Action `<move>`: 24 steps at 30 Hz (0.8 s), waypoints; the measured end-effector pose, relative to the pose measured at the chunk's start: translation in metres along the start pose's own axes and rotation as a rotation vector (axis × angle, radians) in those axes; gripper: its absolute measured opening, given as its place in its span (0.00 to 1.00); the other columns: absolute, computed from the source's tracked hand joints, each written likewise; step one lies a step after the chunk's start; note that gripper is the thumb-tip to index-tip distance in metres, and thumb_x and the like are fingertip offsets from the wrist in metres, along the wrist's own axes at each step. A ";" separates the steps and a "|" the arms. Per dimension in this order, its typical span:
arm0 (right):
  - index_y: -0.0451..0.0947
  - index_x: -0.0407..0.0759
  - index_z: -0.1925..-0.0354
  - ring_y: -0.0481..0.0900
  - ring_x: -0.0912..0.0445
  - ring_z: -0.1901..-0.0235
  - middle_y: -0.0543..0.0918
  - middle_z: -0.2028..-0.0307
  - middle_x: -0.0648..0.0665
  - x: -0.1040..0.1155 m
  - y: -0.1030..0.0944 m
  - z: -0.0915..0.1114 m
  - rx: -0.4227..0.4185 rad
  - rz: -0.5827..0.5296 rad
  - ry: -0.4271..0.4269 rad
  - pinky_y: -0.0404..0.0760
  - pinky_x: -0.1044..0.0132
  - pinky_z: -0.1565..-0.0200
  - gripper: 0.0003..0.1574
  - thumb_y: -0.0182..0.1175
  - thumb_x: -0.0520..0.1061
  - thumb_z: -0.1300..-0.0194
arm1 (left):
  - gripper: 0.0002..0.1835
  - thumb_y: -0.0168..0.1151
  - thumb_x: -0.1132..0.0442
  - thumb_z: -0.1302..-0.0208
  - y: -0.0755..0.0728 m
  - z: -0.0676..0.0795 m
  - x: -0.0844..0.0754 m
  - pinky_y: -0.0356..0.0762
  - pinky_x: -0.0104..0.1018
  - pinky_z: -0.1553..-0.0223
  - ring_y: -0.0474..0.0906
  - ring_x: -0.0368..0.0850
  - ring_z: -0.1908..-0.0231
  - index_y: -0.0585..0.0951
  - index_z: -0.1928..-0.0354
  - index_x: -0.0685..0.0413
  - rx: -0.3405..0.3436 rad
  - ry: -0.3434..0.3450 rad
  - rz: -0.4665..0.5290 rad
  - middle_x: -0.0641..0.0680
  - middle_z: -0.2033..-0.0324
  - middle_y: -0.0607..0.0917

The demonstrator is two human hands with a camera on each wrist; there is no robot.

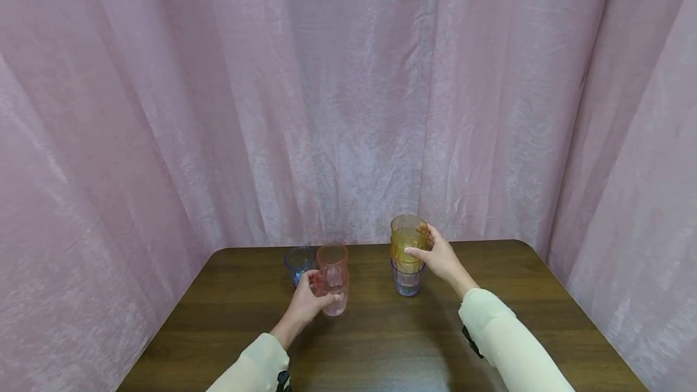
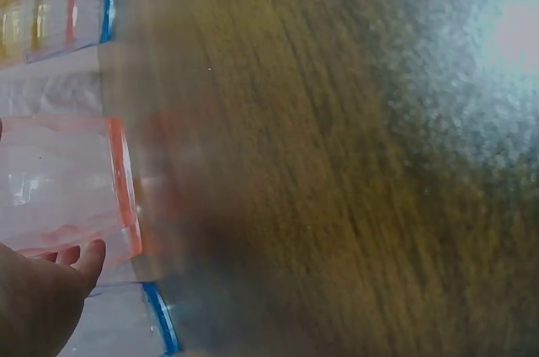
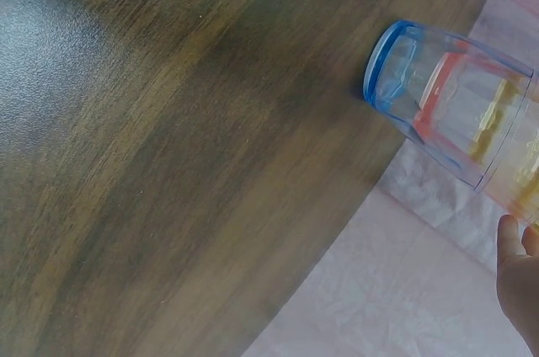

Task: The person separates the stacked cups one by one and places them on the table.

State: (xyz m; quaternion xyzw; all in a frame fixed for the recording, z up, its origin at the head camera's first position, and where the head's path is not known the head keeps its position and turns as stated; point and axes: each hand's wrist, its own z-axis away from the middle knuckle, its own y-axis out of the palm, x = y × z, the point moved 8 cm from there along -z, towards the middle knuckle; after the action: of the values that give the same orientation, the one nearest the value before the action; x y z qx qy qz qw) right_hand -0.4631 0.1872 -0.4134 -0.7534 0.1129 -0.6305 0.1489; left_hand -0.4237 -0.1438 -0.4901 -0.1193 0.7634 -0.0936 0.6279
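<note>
My left hand (image 1: pixel 306 304) grips a clear pink cup (image 1: pixel 333 286), thumb on the near side and fingers round its left. A second pink rim edge shows close against it in the left wrist view. Just behind that hand stands a clear blue cup (image 1: pixel 298 259), partly hidden by the fingers. On the right, my right hand (image 1: pixel 440 256) holds the upper yellow cup (image 1: pixel 405 238) of a stack between thumb and fingers. Below, a pink cup (image 3: pixel 440 92) and a yellow base sit nested inside a clear blue-based cup (image 3: pixel 389 66), which is at the bottom of the stack.
Everything stands towards the far edge of a dark brown wooden table (image 1: pixel 370 349). Pink curtains (image 1: pixel 348 107) hang right behind it and along both sides. Bright glare lies on the tabletop in both wrist views.
</note>
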 end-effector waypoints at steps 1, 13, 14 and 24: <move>0.48 0.40 0.23 0.60 0.36 0.31 0.62 0.29 0.32 0.000 0.000 0.000 0.000 -0.001 -0.001 0.64 0.41 0.34 0.59 0.71 0.54 0.39 | 0.44 0.79 0.66 0.54 0.000 0.001 0.000 0.71 0.53 0.42 0.70 0.61 0.43 0.63 0.38 0.67 0.000 0.001 0.000 0.67 0.45 0.73; 0.46 0.40 0.22 0.60 0.35 0.31 0.61 0.28 0.31 -0.002 0.001 0.001 0.012 0.011 0.005 0.63 0.39 0.35 0.61 0.70 0.58 0.38 | 0.43 0.80 0.66 0.54 0.003 0.001 0.004 0.71 0.54 0.43 0.71 0.61 0.45 0.63 0.40 0.67 0.006 -0.001 -0.002 0.66 0.46 0.74; 0.46 0.40 0.22 0.60 0.35 0.31 0.61 0.28 0.31 -0.002 0.001 0.001 0.013 0.009 0.004 0.63 0.39 0.35 0.61 0.70 0.58 0.38 | 0.43 0.80 0.66 0.54 0.004 0.000 0.005 0.71 0.54 0.43 0.71 0.61 0.44 0.63 0.40 0.67 0.006 0.002 -0.011 0.66 0.46 0.74; 0.49 0.40 0.23 0.60 0.36 0.30 0.61 0.29 0.31 -0.001 0.000 0.002 -0.006 0.007 -0.005 0.63 0.41 0.34 0.57 0.70 0.53 0.38 | 0.46 0.80 0.62 0.51 0.005 0.004 0.007 0.67 0.60 0.39 0.67 0.66 0.39 0.60 0.35 0.67 0.055 0.011 -0.025 0.67 0.41 0.72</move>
State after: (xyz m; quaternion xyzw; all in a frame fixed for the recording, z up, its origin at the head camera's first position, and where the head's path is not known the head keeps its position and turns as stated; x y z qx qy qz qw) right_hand -0.4617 0.1874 -0.4144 -0.7549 0.1172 -0.6279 0.1489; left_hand -0.4212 -0.1412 -0.4988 -0.1109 0.7624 -0.1232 0.6256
